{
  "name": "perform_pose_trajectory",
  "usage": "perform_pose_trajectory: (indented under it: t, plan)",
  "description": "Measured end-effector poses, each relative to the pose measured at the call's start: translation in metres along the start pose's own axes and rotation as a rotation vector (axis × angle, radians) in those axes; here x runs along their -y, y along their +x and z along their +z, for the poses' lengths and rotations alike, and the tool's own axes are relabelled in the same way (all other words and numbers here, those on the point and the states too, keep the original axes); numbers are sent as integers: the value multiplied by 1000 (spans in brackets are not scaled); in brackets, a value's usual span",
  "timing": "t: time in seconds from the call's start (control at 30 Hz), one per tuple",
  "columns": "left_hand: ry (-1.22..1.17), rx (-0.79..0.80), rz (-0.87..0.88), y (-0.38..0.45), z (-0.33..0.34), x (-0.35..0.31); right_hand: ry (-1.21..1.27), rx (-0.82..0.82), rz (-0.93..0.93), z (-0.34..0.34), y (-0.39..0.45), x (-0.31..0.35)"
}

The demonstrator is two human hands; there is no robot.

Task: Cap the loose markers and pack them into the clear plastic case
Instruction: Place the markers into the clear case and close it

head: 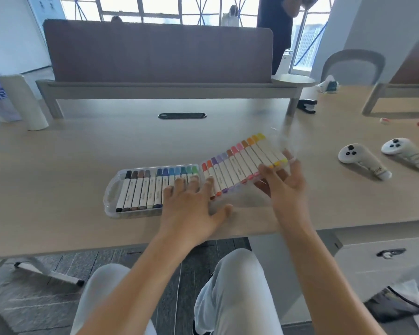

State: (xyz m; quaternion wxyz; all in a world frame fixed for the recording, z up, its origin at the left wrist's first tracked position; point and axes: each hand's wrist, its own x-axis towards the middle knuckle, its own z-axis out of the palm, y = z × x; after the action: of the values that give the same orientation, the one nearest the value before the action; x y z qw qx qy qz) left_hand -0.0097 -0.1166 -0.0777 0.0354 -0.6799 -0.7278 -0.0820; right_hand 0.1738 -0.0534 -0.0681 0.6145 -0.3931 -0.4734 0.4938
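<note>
From my remote seat: the clear plastic case (111,192) lies open on the table (82,151), its left tray filled with capped markers (143,189). The left hand (191,206) rests flat, fingers spread, on that tray's right end. Right of it, the right hand (281,182) appears to grasp a tilted second row of markers (242,158); blur hides the grip.

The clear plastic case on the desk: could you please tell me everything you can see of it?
The clear plastic case is a hinged, see-through box lying open near the desk's front edge. Its left half lies flat, holding a row of capped markers from black through blues to greens. Its right half is tilted up, holding reds through yellows. The left hand presses flat on the left half; the right hand grips the raised half's edge.
</note>
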Motion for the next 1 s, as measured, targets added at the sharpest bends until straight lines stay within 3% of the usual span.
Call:
perform_pose_trajectory:
  t: [0.13,0.37,0.6,0.83,1.0]
  plan:
    - [-124,35,50,3,-4,-1,-53,-3,-73,-6,3,9]
    - [-66,8,-255,-29,-21,73,-209,19,-198,20,-5,24]
    - [-135,-7,-261,-72,-24,116,-369,184,-306,83,-29,24]
    - [-174,-34,-333,-93,-26,163,-896,394,-574,130,-53,-10]
    - [-155,4,-354,-96,-26,193,-1146,550,-401,141,-72,-28]
